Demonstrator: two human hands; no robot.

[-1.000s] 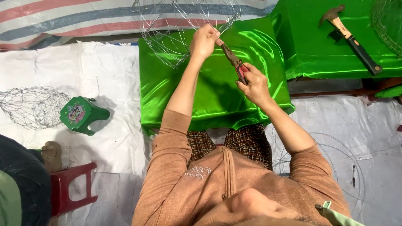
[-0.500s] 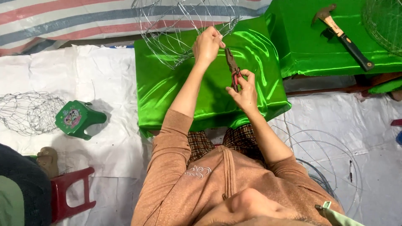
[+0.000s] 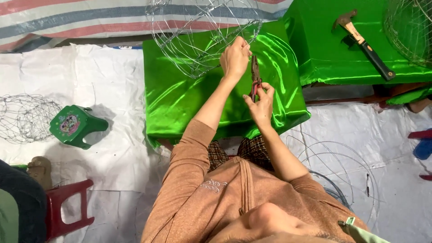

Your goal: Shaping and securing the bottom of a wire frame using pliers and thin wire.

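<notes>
While left hand [image 3: 235, 57] pinches empty wire basket frame [image 3: 202, 33], right hand [image 3: 260, 104] closed around pliers [image 3: 255, 76].

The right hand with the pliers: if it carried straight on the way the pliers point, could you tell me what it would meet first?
Most likely the wire frame: the right hand aims the pliers up toward its rim beside the left hand. Depth is hard to judge from above.

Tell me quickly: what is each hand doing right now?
Left hand: closed on the wire frame.
Right hand: closed on the pliers.
</notes>
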